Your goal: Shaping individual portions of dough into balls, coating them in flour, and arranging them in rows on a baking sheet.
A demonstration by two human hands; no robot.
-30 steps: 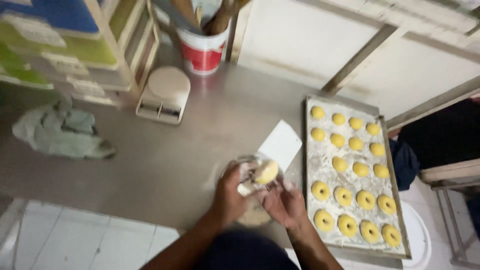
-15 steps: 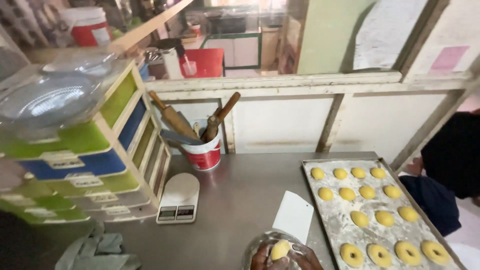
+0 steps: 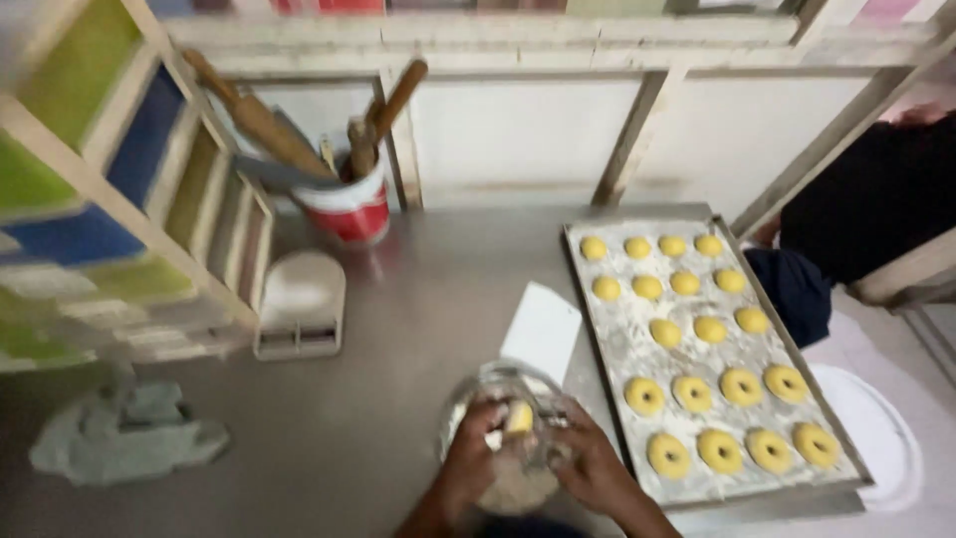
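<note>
My left hand point(image 3: 470, 460) and my right hand point(image 3: 590, 463) meet over a clear glass bowl point(image 3: 493, 387) at the near edge of the steel table point(image 3: 418, 329). Between the fingers of both hands sits a small yellow dough piece point(image 3: 519, 416). Pale flour or crumbs point(image 3: 513, 488) fill the bowl under my hands. Right of my hands lies a floured baking tray point(image 3: 622, 329) with several yellow dough rings and rounds point(image 3: 741, 387) in rows.
A white scraper card point(image 3: 543, 331) lies by the tray. A white kitchen scale point(image 3: 299, 304) and a red-and-white bucket point(image 3: 351, 207) of rolling pins stand at the back left. A coloured drawer rack point(image 3: 110, 209) is left; a grey cloth point(image 3: 129, 438) lies below it. A person in dark clothes point(image 3: 866, 199) sits right.
The camera tipped up toward the shelves and back wall, then came partway down again. My hands stayed together at the bowl with the yellow dough piece.
</note>
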